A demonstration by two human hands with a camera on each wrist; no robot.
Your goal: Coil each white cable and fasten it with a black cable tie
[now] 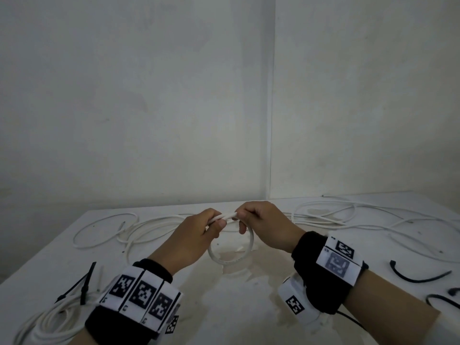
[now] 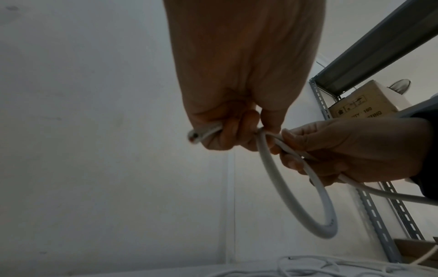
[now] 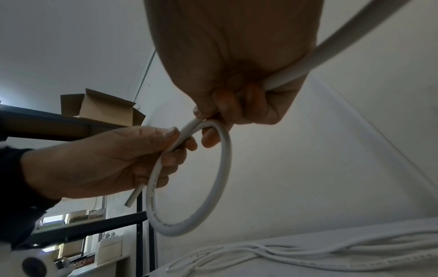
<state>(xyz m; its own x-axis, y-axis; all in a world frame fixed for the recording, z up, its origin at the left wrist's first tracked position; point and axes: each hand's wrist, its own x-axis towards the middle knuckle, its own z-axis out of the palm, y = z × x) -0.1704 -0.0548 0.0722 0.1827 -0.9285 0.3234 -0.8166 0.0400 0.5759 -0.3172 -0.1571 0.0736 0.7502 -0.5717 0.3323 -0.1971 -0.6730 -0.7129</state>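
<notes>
Your left hand (image 1: 196, 235) and right hand (image 1: 263, 226) are both gripping the white cable (image 1: 245, 255) – fingers curled tight, holding one loop above the table (image 1: 249, 307).

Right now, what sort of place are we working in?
Probably a storeroom or workshop corner: slotted metal shelving holding a cardboard box, and a white table strewn with loose white cables.

A thick white round plastic cable (image 1: 242, 255) hangs as 1 loop above the table's centre, its top pinched where the strands cross; a short cut end (image 2: 193, 136) juts out. Loose thin white cables (image 1: 348, 220) sprawl at 12 to 2 o'clock. A coiled white cable bundle (image 1: 47, 322) with a black plastic cable tie (image 1: 83, 287) lies at 8 o'clock. Curved black cable ties (image 1: 418, 276) lie at 4 o'clock.
</notes>
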